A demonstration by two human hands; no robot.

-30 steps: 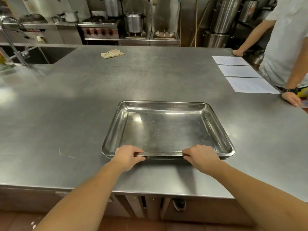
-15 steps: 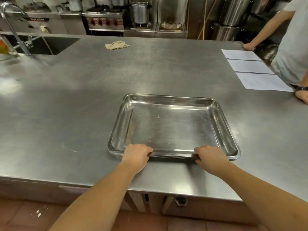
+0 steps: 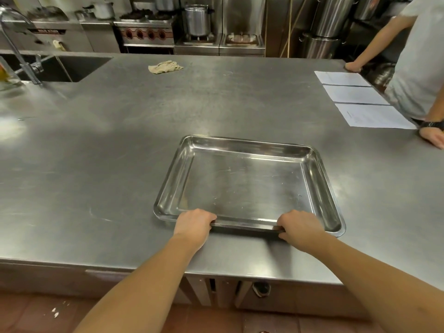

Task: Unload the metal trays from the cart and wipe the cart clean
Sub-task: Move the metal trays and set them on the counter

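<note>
My left hand (image 3: 194, 224) and right hand (image 3: 301, 228) each gripped the near rim of the metal trays (image 3: 240, 183), set well apart, I judged, to keep the nested stack level where it sat flat on the table (image 3: 96, 164) near my edge; rag (image 3: 165, 66) lay well beyond.

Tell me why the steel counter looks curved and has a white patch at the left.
Head view: the wide-angle lens bows the straight counter edges. Head view: the white patch is glare, light bouncing off the steel. Head view: the tray rim shows highlights, and a soft shadow lies under its near edge between the left hand and right hand; little looks blurred.
</note>
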